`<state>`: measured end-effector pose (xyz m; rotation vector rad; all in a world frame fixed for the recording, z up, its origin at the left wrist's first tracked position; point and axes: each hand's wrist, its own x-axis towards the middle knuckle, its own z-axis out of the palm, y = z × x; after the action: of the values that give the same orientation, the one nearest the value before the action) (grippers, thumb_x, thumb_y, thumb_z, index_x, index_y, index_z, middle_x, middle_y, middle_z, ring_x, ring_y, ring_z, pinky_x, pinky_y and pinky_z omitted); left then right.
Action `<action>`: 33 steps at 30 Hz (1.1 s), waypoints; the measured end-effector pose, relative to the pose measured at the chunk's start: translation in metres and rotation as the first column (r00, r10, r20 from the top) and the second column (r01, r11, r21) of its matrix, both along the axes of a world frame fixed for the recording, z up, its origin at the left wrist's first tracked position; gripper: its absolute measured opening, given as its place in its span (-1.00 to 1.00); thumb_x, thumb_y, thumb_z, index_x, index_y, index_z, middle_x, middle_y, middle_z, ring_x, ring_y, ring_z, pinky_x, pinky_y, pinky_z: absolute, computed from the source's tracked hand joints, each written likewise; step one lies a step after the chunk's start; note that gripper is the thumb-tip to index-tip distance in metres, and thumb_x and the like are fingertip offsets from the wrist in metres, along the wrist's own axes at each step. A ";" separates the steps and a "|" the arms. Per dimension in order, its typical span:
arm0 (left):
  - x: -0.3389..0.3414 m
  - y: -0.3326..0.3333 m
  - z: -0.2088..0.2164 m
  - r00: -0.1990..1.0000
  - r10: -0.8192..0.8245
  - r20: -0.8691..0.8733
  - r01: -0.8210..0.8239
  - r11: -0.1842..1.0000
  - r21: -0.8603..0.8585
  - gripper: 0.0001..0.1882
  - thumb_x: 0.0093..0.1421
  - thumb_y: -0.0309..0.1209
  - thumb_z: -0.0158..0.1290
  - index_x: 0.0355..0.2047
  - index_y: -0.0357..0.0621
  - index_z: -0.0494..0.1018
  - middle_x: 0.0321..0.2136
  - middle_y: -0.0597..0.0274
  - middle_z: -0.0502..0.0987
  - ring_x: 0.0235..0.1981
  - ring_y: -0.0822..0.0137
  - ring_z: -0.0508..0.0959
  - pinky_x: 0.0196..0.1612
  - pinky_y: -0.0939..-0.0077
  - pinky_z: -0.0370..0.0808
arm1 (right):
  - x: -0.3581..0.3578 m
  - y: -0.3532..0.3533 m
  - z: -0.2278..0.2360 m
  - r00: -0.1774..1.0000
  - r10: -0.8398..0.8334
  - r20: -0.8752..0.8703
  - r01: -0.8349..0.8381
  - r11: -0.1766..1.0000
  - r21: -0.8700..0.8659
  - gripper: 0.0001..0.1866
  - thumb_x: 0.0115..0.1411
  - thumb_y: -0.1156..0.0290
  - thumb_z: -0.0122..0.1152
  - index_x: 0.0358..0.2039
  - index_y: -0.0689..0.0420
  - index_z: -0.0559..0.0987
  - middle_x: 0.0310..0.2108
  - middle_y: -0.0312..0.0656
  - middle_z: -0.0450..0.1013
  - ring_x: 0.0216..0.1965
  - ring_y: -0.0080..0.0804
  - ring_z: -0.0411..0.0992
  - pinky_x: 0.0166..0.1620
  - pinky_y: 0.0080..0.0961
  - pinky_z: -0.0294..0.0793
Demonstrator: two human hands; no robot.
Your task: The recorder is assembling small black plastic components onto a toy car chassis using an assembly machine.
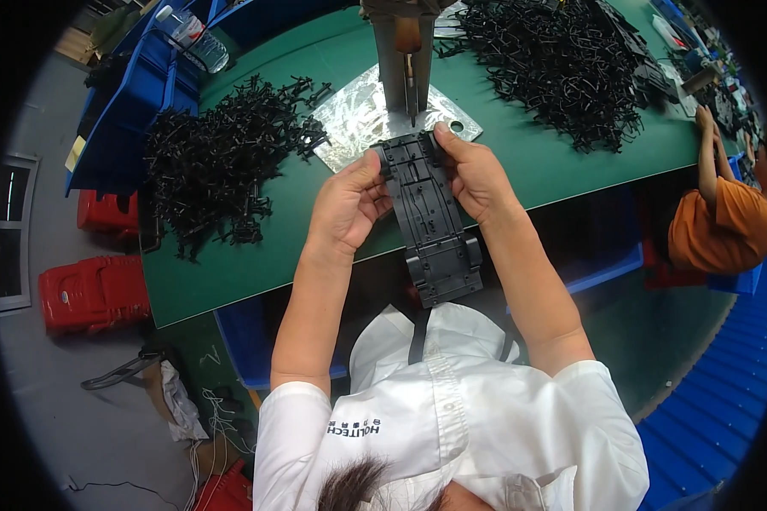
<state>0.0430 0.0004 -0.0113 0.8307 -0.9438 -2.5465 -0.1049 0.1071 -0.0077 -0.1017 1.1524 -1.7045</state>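
Observation:
Both hands hold a long black plastic chassis-like part (pixel 429 209), its far end raised toward the tip of an upright machine (pixel 410 77). My left hand (pixel 349 200) is closed on the part's left far corner, thumb on top. On the opposite corner, my right hand (pixel 480 175) grips with its thumb along the edge and fingers underneath, partly hidden. The part's near end hangs past the table edge, above my lap. Beneath the machine tip lies a shiny metal plate (pixel 349 128) with a round hole near its right corner.
Heaps of small black plastic pieces lie on the green table (pixel 196 294): a left pile (pixel 213 162) and a larger right pile (pixel 562 68). A blue bin (pixel 128 119) and a plastic bottle (pixel 194 38) stand at left. Another person in an orange top (pixel 720 226) sits at right.

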 end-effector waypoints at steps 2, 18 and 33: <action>-0.001 0.000 0.003 1.000 0.019 0.002 -0.019 1.000 0.002 -0.76 0.21 -0.26 0.00 -0.24 -0.16 0.44 -0.38 0.31 0.53 -0.41 0.46 0.49 -0.29 0.53 0.44 | 0.005 -0.003 0.003 1.000 -0.023 -0.003 0.023 1.000 0.001 -0.68 0.23 0.24 0.04 -0.27 0.30 0.49 -0.41 -0.17 0.48 -0.46 -0.50 0.47 -0.41 -0.55 0.54; -0.004 -0.007 0.007 0.999 0.051 0.002 -0.051 0.999 -0.014 -0.74 0.21 -0.22 -0.01 -0.25 -0.15 0.43 -0.36 0.24 0.53 -0.37 0.39 0.51 -0.26 0.50 0.46 | 0.005 -0.011 0.002 0.998 -0.067 -0.006 0.067 0.997 0.023 -0.73 0.24 0.29 0.04 -0.26 0.27 0.48 -0.39 -0.17 0.48 -0.40 -0.51 0.46 -0.34 -0.55 0.54; -0.004 -0.009 0.013 0.998 0.059 0.009 -0.059 0.998 -0.027 -0.72 0.21 -0.21 -0.01 -0.26 -0.19 0.44 -0.36 0.22 0.52 -0.36 0.38 0.50 -0.25 0.47 0.44 | 0.004 -0.015 -0.001 0.997 -0.068 -0.028 0.069 0.997 0.042 -0.72 0.24 0.24 0.04 -0.25 0.24 0.48 -0.40 -0.21 0.48 -0.40 -0.53 0.46 -0.35 -0.57 0.53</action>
<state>0.0387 -0.0088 0.0015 0.8508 -0.9397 -2.4772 -0.1012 0.0920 -0.0086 -0.0590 1.2232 -1.7419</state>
